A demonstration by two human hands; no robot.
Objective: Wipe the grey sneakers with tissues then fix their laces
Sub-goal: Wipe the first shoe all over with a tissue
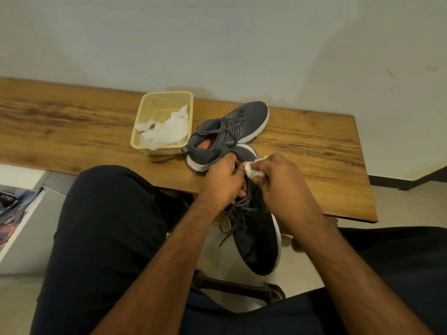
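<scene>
1. Held sneaker (254, 228): grey, white sole, off the table (72, 131), in the air just past its near edge, between the person's knees. Long axis runs near-to-far: toe toward the person, heel and collar up by the table's near edge. Laces (235, 213) loose and trailing on its left side.
2. Left hand (223, 182): fingers curled around the collar end from the left, gripping the shoe there. It carries the shoe's weight, as I judge.
3. Right hand (278, 175): fingers bunched and pinching a crumpled white tissue (252, 170), pressed at the shoe's heel end, just beside the left hand's fingertips. The two hands almost touch.
4. Key relation: the unwiped length of the upper lies from the tissue back toward the person, along the shoe's long axis. The right hand is the nearer one to sweep that way; the left need only steady or turn the shoe.
5. Second sneaker (232, 131): on the table near its near edge, toe pointing to the far right, laces undone, one end trailing left along the wood.
6. Yellow basket (167, 97): touching or just beside the second sneaker's heel, on its left; holds crumpled tissues (167, 130).
7. Judgement: wiping stage, first shoe in hand; lacing not yet begun on either.
</scene>
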